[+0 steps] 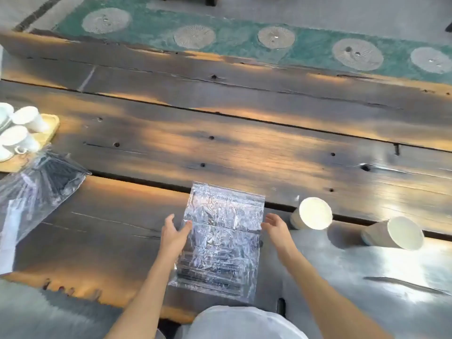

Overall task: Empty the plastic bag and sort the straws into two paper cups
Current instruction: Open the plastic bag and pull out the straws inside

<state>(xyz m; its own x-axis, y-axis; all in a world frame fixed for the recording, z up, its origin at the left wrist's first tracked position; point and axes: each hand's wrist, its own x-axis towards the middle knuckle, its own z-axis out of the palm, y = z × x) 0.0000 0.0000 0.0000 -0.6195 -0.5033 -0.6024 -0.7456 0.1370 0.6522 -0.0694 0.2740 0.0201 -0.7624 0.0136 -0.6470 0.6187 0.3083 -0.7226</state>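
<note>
Lying flat on the dark wooden plank table (244, 155) before us, the clear crinkled plastic bag (221, 231) holds thin dark straws (208, 272). Our left hand (174, 232) touches its left edge, fingers loosely spread. Our right hand (275, 225), fingers relaxed, hovers just beside its right edge. Right of it stand a nearer white paper cup (314, 213) and a farther white paper cup (397, 234).

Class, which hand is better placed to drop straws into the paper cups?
Right: the right hand is at the plastic bag's edge nearest both paper cups; the left hand touches the far edge.
</note>
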